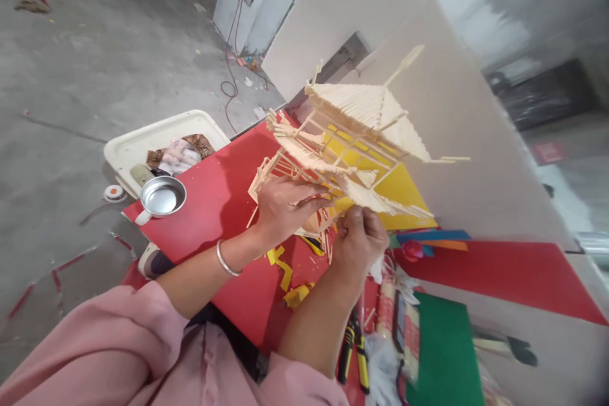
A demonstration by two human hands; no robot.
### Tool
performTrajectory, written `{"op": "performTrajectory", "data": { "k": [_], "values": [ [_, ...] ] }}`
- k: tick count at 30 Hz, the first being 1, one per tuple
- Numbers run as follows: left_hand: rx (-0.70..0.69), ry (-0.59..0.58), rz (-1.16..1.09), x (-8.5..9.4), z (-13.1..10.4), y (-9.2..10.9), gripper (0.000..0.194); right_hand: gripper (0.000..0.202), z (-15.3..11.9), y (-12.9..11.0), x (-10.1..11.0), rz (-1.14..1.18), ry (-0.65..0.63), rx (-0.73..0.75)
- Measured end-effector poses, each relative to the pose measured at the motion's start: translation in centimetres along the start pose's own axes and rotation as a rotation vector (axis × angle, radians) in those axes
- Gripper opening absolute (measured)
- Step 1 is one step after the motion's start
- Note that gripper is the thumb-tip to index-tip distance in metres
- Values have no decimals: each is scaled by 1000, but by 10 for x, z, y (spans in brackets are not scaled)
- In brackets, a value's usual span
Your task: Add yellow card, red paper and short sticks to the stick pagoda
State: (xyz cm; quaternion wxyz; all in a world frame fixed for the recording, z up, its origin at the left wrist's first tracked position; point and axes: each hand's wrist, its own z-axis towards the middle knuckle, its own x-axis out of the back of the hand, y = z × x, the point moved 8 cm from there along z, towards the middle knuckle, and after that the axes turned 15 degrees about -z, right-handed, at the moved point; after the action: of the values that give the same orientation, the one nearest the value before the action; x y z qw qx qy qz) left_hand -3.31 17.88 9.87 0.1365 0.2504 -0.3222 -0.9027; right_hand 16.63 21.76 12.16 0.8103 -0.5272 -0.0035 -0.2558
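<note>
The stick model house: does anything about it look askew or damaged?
The stick model house leans, held tilted by the left hand and right hand. Loose sticks lie under it on the red sheet. No breakage is visible.

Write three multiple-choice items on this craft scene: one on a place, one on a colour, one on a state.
1. Where does the metal cup stand?
A. on the red sheet's corner
B. on the green sheet
C. inside the model

2. What colour is the sheet under the stick house?
A. blue
B. yellow
C. white

3. How is the stick house held?
A. lying untouched
B. by one hand
C. by both hands

Answers: 1 A, it sits at the red sheet's near-left corner. 2 B, yellow shows through the frame. 3 C, left hand and right hand both grip its base.
</note>
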Motion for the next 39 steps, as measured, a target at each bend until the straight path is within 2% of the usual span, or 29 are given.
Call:
{"op": "performTrajectory", "data": {
  "k": [12, 18, 23, 33, 39],
  "values": [
    [26, -3, -11, -1, -3, -2, 9, 54, -4, -3, 1, -40, 16, 26],
    [85, -35, 1, -3, -3, -6, 12, 59, -4, -4, 0, -76, 11, 27],
    [70, -12, 11, -1, -4, -5, 13, 60, -4, -4, -1, -74, -5, 30],
    [71, -87, 49, -3, -4, -5, 18, 58, -3, 1, 4, -61, 36, 7],
    [60, -75, 61, -3, -8, -6, 16, 58, -5, 4, 6, -59, 29, -1]
  ]
}}
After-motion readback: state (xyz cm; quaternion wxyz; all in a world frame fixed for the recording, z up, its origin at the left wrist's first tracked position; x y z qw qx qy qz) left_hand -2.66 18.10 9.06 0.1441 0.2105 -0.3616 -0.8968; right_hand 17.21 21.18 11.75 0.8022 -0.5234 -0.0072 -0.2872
